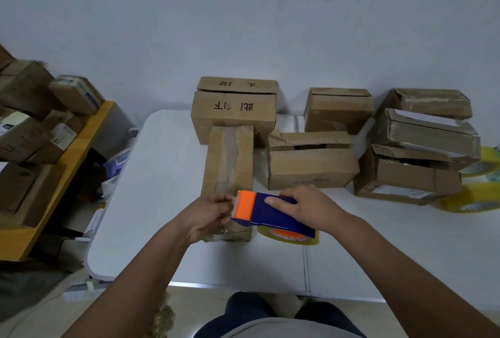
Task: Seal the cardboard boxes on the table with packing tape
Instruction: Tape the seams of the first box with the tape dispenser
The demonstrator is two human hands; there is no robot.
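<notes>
Seven cardboard boxes on the table, one tape dispenser, two spare tape rolls.

Matt, torn brown cardboard boxes; glossy blue-and-orange plastic tape dispenser; smooth white table.

Right hand is wrapped around a blue and orange tape dispenser, with a yellowish tape roll poking out underneath. Left hand pinches at the orange cutter end, right over the near end of a long narrow box on the white table. More cardboard boxes sit farther back and to the right, some with flaps loose. Two yellow spare rolls at the far right edge. Shelf stacked with parcels on the left.
</notes>
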